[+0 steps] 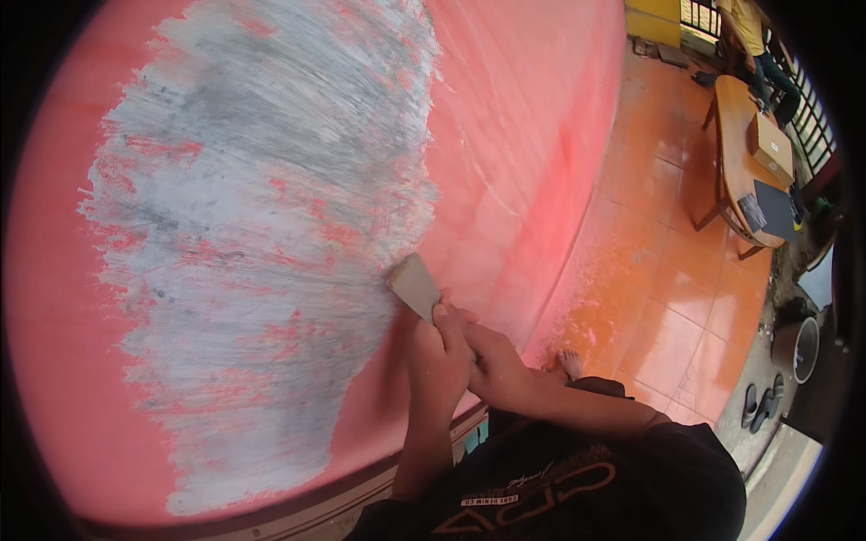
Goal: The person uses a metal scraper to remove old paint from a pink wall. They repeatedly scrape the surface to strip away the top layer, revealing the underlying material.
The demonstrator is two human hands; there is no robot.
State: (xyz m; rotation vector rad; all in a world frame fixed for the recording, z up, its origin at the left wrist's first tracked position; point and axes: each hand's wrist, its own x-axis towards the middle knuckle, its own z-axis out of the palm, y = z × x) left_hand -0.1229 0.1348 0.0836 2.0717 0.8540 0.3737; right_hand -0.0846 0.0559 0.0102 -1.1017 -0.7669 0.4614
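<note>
A broad red surface (494,257) fills the left and middle of the view, with a large rough-edged patch of pale grey scraped coating (257,196) across it, streaked with darker grey and red. My left hand (440,351) and my right hand (490,355) are close together at the lower middle, both around the near end of a flat-bladed scraper (416,285). Its wide grey end lies at the right edge of the patch. The handle is mostly hidden by my fingers.
Right of the red surface are orange floor tiles (649,250) with pinkish dust. A wooden table (734,149) holds a cardboard box (771,149) and dark sheets (775,209). Another person (747,34) is beside it. A bucket (805,350) and sandals (761,409) are at the lower right.
</note>
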